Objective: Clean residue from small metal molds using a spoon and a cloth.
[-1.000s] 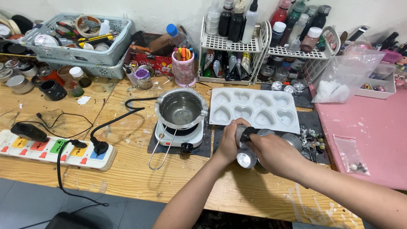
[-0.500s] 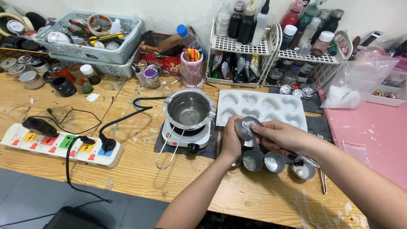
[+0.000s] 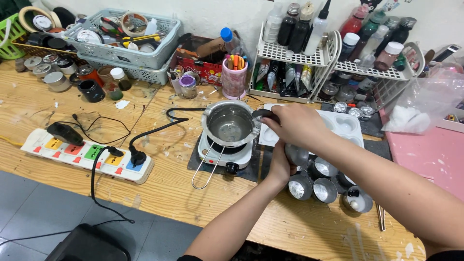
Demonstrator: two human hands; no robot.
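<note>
The right hand (image 3: 296, 124) reaches across the wooden workbench (image 3: 164, 188) and closes its fingers round the dark handle (image 3: 263, 114) of the small round steel melting pot (image 3: 230, 124), which sits on a little white electric hotplate (image 3: 223, 153) on a dark mat. The pot's bottom shines, wet or coated; the view is too poor to tell which. A bent wire handle (image 3: 207, 170) juts from under the pot toward the near edge.

The left hand (image 3: 282, 165) comes up from below, its fingers curled round a small round silver tin cup (image 3: 297, 154), held just beneath the right wrist, to the right of the hotplate. Much of the cup is hidden by the two hands.

Near the cup stand more small round silver tins (image 3: 312, 184) in a cluster, and one of them, furthest right, holds something pale. Behind the right hand lies a white plastic mould tray (image 3: 344, 126) with heart-shaped hollows.

To the left rests a white power strip (image 3: 84, 155) with coloured switches, a black plug and cable running from it to the hotplate. At the back stand a pink pen cup (image 3: 234, 77), a white wire rack of bottles (image 3: 309, 60) and grey plastic baskets (image 3: 128, 38) of tape and jars. A pink mat (image 3: 430, 159) covers the right end.
</note>
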